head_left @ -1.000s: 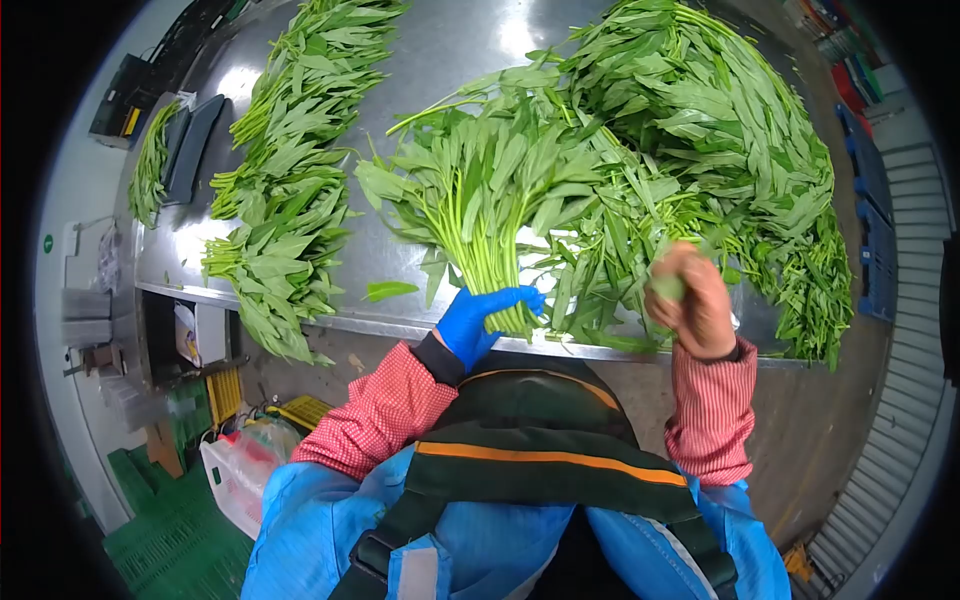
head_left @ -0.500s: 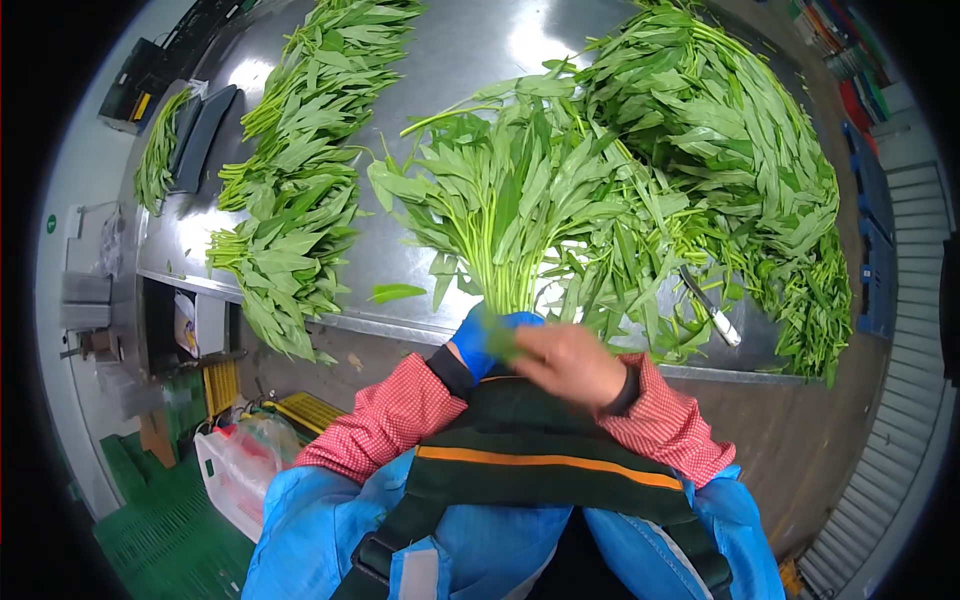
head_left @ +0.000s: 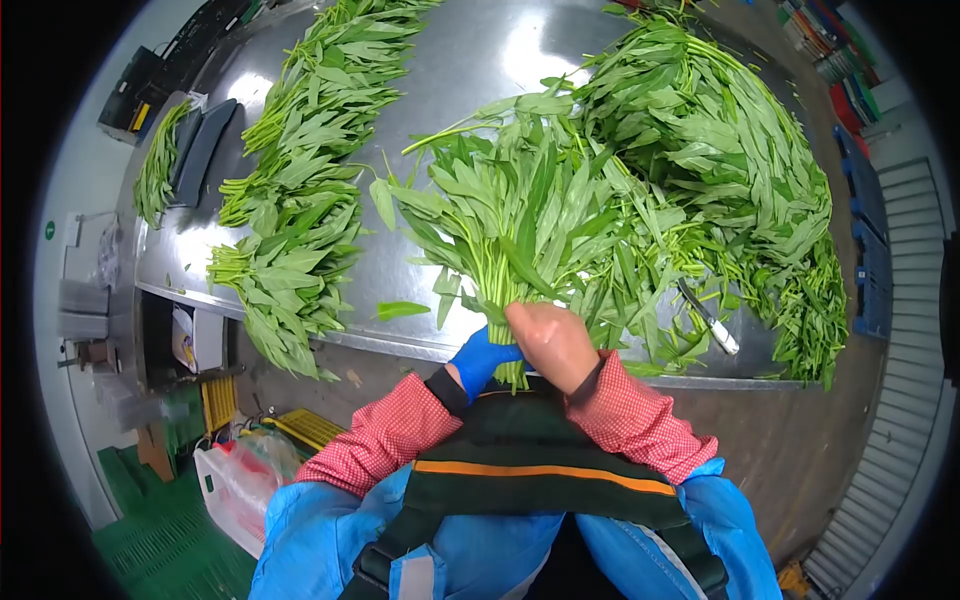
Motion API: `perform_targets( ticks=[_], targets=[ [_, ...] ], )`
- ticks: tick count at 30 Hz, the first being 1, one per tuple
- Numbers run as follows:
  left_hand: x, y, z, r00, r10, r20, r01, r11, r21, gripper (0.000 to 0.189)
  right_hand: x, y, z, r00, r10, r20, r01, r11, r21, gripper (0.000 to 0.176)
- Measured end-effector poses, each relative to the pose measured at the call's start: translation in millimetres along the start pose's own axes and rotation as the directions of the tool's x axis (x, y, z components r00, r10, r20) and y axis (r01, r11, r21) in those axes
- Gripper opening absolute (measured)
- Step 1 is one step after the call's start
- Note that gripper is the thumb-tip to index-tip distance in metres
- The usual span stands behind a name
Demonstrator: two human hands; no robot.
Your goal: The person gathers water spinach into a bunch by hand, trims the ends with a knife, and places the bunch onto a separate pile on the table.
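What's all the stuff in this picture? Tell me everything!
Held bunch: one, green, in left hand
Row bunches: several, green, table's left
Leafy heap: one, green, table's right
Loose leaf: one, green, near front edge
Knife: one, white-handled, right of held bunch
Table: one, silver, centre
Basket: one, white, lower left
Crates: several, green and yellow, lower left
Pallets: two, blue, far right
Sleeves: two, reddish, below hands
Left hand: one, blue-gloved, around stems
Right hand: one, bare, against stems

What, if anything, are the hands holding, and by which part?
The blue-gloved left hand grips a bunch of leafy green vegetables by its stems near the lower ends. The bare right hand meets them just above; its grip is unclear.
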State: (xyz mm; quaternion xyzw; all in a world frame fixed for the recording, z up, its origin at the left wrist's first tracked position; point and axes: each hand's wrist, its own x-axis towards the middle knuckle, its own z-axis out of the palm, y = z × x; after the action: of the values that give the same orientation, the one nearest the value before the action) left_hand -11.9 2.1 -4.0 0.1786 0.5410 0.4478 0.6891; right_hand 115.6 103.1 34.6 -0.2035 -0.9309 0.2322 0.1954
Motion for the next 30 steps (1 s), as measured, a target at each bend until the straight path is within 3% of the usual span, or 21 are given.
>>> perform_targets(
  ticks=[3, 4, 5, 6, 7, 9, 13, 15, 17, 21, 22, 23, 25, 27, 28, 30],
  targets=[
    [5.4, -4.4, -8.8, 0.995, -0.029, 0.100, 0.033, 0.999, -0.039, 0.042, -0.9, 3.8, 6.1, 0.993, 0.067, -0.093, -0.063, 0.997, 0.040, 0.013],
    [5.2, -3.4, -10.4, 0.991, -0.061, 0.122, 0.073, 0.992, -0.102, 0.042, 1.3, 6.7, 3.8, 0.935, 0.326, -0.142, -0.272, 0.913, 0.305, 0.011],
    [2.9, -2.3, -11.8, 0.985, -0.091, 0.143, 0.114, 0.980, -0.164, 0.041, 4.6, 11.3, -1.6, 0.816, 0.566, -0.117, -0.419, 0.719, 0.554, 0.009],
    [0.7, -1.7, -13.9, 0.979, -0.119, 0.165, 0.155, 0.962, -0.225, 0.040, 8.3, 17.1, -9.3, 0.656, 0.755, -0.018, -0.487, 0.441, 0.754, 0.009],
    [-0.8, -3.4, -17.0, 0.977, -0.126, 0.172, 0.167, 0.955, -0.246, 0.040, 8.9, 26.6, -25.2, 0.622, 0.780, 0.065, -0.318, 0.176, 0.932, 0.014],
    [-1.4, -1.8, -22.4, 0.970, -0.145, 0.197, 0.197, 0.941, -0.276, 0.040, -5.9, 47.8, -45.7, 0.684, 0.724, 0.092, -0.221, 0.085, 0.972, 0.015],
    [-6.1, 9.9, -26.9, 0.944, -0.220, 0.248, 0.291, 0.907, -0.304, 0.046, -30.5, 32.4, -42.4, 0.751, 0.636, 0.177, -0.559, 0.471, 0.682, 0.015],
    [-8.1, 13.4, -23.1, 0.931, -0.233, 0.281, 0.326, 0.878, -0.352, 0.049, -30.7, 13.0, -35.3, 0.905, 0.420, 0.065, -0.413, 0.831, 0.373, 0.014],
    [-8.5, 13.4, -16.8, 0.933, -0.207, 0.294, 0.316, 0.863, -0.395, 0.049, -28.0, 2.7, -23.8, 0.946, 0.306, 0.107, -0.322, 0.923, 0.210, 0.014],
    [-0.9, 8.6, -6.1, 0.959, -0.187, 0.215, 0.232, 0.949, -0.212, 0.044, -20.7, 4.0, -21.6, 0.953, 0.265, 0.146, -0.291, 0.935, 0.203, 0.012],
    [-4.5, 14.9, -1.2, 0.962, -0.220, 0.162, 0.252, 0.943, -0.219, 0.043, -23.8, 13.9, -13.9, 0.976, 0.196, 0.092, -0.208, 0.966, 0.155, 0.010],
    [-4.7, 14.9, 0.1, 0.969, -0.198, 0.148, 0.227, 0.949, -0.220, 0.043, -22.4, 21.5, -15.3, 0.948, 0.315, -0.040, -0.298, 0.926, 0.232, 0.011],
    [-4.4, 11.9, 0.5, 0.981, -0.151, 0.118, 0.175, 0.958, -0.225, 0.044, -17.9, 41.2, -23.1, 0.797, 0.548, -0.255, -0.421, 0.806, 0.415, 0.011],
    [-8.5, 12.7, -0.3, 0.977, -0.195, 0.082, 0.210, 0.945, -0.250, 0.044, -16.5, 70.5, -49.2, 0.670, 0.739, -0.069, -0.468, 0.493, 0.733, 0.014],
    [-10.2, 18.3, 2.6, 0.974, -0.214, 0.075, 0.226, 0.939, -0.258, 0.044, -16.8, 65.2, -69.9, 0.736, 0.671, -0.092, -0.583, 0.698, 0.416, 0.025],
    [-7.5, 22.2, 6.0, 0.975, -0.203, 0.093, 0.221, 0.940, -0.262, 0.041, -37.5, 65.3, -70.7, 0.825, 0.544, 0.154, -0.528, 0.839, -0.134, 0.033]
  ],
)
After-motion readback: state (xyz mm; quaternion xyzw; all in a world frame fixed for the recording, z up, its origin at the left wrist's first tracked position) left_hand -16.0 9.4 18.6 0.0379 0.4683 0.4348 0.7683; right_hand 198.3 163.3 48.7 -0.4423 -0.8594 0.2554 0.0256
